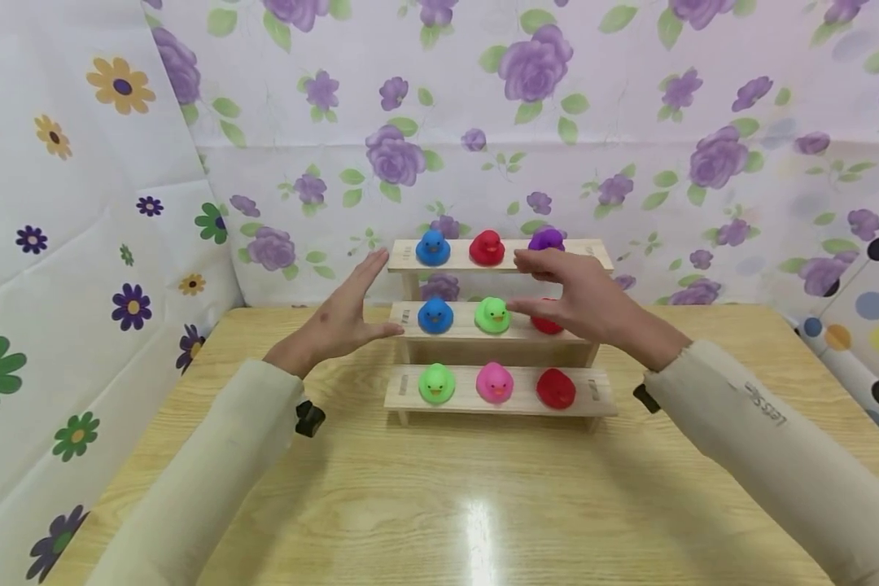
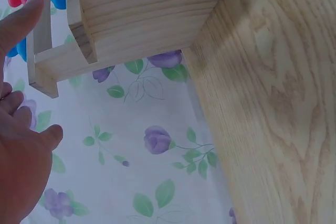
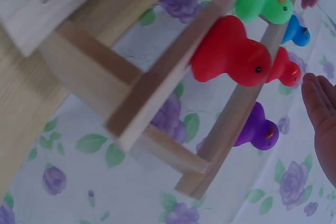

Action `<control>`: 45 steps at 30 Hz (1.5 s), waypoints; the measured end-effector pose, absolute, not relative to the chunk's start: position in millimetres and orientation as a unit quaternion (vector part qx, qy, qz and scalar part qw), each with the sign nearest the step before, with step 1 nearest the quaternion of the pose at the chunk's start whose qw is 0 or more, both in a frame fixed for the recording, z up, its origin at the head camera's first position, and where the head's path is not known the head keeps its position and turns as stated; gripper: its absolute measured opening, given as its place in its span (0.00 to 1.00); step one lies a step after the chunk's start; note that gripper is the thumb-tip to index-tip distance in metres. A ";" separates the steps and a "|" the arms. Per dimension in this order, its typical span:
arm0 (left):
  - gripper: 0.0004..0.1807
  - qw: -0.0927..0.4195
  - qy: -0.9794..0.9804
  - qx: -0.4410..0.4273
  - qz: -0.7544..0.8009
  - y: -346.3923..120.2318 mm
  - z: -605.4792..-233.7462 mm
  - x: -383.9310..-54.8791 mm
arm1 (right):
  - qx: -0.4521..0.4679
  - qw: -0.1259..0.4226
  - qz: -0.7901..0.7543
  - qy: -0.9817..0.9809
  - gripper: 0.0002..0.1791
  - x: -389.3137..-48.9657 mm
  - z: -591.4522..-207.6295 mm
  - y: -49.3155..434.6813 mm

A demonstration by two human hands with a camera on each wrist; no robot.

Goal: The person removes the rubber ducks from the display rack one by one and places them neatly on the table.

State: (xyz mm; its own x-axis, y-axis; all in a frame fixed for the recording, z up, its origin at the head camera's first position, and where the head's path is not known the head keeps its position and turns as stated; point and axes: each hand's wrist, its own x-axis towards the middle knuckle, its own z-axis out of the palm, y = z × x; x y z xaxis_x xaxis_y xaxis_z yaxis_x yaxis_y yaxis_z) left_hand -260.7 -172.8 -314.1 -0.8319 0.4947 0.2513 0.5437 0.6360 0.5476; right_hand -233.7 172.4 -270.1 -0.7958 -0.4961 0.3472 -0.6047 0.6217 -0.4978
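Observation:
A three-tier wooden stand [image 1: 498, 405] carries small rubber ducks. On the top step sit a blue duck [image 1: 433, 248], a red duck [image 1: 487, 248] and a purple duck [image 1: 546, 238]. The middle step holds a blue duck [image 1: 435, 316], a green duck [image 1: 492, 316] and a red duck [image 3: 231, 53], partly covered by my right hand in the head view. Below are a green duck [image 1: 436, 383], a pink duck [image 1: 494, 382] and a red duck [image 1: 556, 389] whose beak is not visible. My left hand [image 1: 340, 317] reaches beside the stand's left end, fingers extended. Before its right side hovers my empty right hand [image 1: 586, 297].
The stand is on a wood-grain table [image 1: 410, 496] near its back edge. Behind it hangs a white cloth [image 1: 469, 187] with purple flowers. Another flowered cloth [image 1: 88, 268] covers the left side, and a dotted cloth [image 1: 864, 325] is on the right.

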 end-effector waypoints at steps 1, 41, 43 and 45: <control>0.59 0.040 -0.901 -0.292 -0.317 -172.3 -313.5 -262.5 | 0.305 0.088 0.320 -0.893 0.37 -235.6 -267.1 169.1; 0.60 0.022 -0.916 -0.300 -0.265 -170.1 -313.8 -273.4 | 0.282 0.006 0.307 -0.909 0.35 -310.3 -231.4 90.3; 0.60 0.025 -0.917 -0.303 -0.260 -169.9 -314.2 -273.3 | 0.282 0.000 0.300 -0.911 0.35 -312.4 -232.1 87.8; 0.60 0.028 -0.917 -0.304 -0.256 -170.4 -314.5 -273.5 | 0.284 0.001 0.292 -0.913 0.35 -314.2 -232.7 84.5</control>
